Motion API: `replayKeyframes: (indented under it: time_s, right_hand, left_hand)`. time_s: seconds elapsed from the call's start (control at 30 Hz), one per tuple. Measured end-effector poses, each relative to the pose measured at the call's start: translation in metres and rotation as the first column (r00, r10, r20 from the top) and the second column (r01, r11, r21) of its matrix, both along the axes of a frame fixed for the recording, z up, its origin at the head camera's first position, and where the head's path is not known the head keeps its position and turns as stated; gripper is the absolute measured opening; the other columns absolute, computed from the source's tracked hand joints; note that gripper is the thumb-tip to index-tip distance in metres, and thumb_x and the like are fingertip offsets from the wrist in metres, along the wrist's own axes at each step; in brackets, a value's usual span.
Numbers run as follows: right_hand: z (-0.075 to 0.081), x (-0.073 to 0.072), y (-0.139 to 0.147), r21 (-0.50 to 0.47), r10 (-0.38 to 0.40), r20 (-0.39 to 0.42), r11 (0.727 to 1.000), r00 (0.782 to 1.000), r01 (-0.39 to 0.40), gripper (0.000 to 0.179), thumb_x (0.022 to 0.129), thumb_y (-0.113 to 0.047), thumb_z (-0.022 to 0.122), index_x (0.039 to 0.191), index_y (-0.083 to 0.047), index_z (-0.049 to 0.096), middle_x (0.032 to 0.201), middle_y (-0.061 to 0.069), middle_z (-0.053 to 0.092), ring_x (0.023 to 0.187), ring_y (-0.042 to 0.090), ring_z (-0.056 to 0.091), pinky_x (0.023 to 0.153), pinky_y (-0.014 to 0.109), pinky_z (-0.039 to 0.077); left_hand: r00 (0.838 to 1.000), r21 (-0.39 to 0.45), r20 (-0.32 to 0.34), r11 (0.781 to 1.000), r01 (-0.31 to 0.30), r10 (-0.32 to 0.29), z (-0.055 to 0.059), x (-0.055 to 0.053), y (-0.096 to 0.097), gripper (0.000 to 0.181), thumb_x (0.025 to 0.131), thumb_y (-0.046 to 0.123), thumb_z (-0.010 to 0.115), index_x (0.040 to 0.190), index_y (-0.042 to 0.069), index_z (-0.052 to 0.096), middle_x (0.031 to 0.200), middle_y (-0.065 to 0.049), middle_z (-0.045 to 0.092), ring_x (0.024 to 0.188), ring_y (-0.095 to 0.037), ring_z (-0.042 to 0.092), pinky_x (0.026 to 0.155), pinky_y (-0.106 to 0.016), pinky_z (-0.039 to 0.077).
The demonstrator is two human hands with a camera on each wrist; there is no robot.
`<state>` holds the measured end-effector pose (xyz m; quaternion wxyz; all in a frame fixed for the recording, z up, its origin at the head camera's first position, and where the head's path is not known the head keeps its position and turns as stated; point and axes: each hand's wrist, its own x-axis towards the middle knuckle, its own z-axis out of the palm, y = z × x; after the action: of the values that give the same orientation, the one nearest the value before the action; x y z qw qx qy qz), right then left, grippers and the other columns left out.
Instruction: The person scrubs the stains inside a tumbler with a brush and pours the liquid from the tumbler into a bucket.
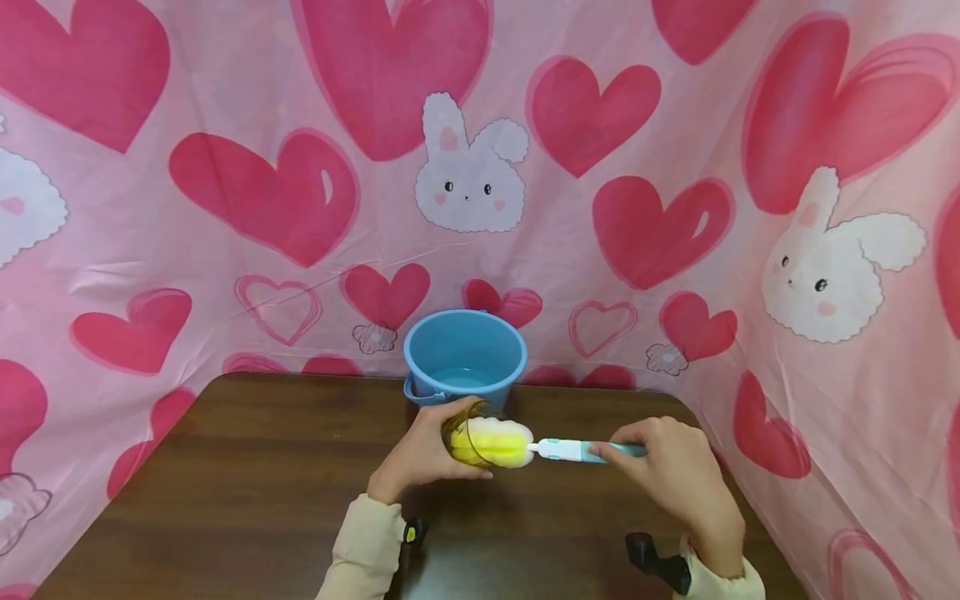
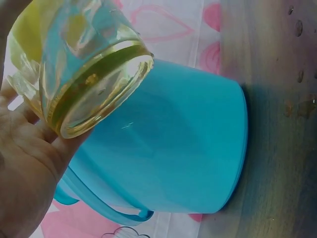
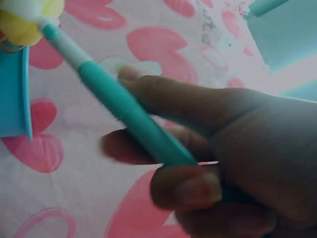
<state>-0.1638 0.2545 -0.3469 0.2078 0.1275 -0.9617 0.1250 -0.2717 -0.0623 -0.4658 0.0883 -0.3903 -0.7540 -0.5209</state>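
My left hand [image 1: 426, 446] grips an amber see-through glass [image 2: 99, 74], tilted on its side with its mouth toward the right. A bottle brush with a yellow and white sponge head [image 1: 498, 442] is partly inside the glass; the rest of the sponge sticks out of the mouth. On the other side, my right hand [image 1: 675, 467] holds the brush by its teal and white handle [image 3: 133, 116], fingers curled round it and thumb along it. Both hands are above the table, in front of the blue bucket [image 1: 465, 354].
The bucket, with a little water at its bottom and its handle [image 2: 99, 203] hanging down, stands at the back of the brown wooden table [image 1: 247, 492]. Water drops [image 2: 298, 28] lie on the wood. A pink cloth with hearts and rabbits [image 1: 480, 267] hangs behind and beside the table.
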Motion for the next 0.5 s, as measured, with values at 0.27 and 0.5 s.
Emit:
replayKeyframes:
  time_s: [0.27,0.5]
  right_hand:
    - [-0.002,-0.008,0.008,-0.091,-0.036,-0.058,0.995,0.998,0.031,0.021,0.081,-0.049,0.083,0.072,-0.031,0.077,0.057,-0.02,0.053,0.059,0.007,0.045,0.053,0.028,0.039]
    - [-0.004,-0.011,0.013,-0.142,-0.052,-0.068,0.989,0.996,0.042,0.022,0.08,-0.048,0.084,0.075,-0.028,0.08,0.059,-0.019,0.058,0.056,0.006,0.045,0.05,0.026,0.038]
  left_hand:
    - [1.0,0.057,-0.007,0.998,0.018,-0.017,0.004,0.001,-0.001,0.09,0.067,0.024,0.097,0.146,0.016,0.053,0.139,0.002,0.06,0.128,-0.023,0.053,0.1,-0.041,0.055]
    - [0.999,0.053,0.023,0.998,0.021,-0.022,0.004,0.002,-0.003,0.09,0.069,0.025,0.096,0.147,0.022,0.052,0.14,0.007,0.059,0.129,-0.019,0.053,0.101,-0.037,0.053]
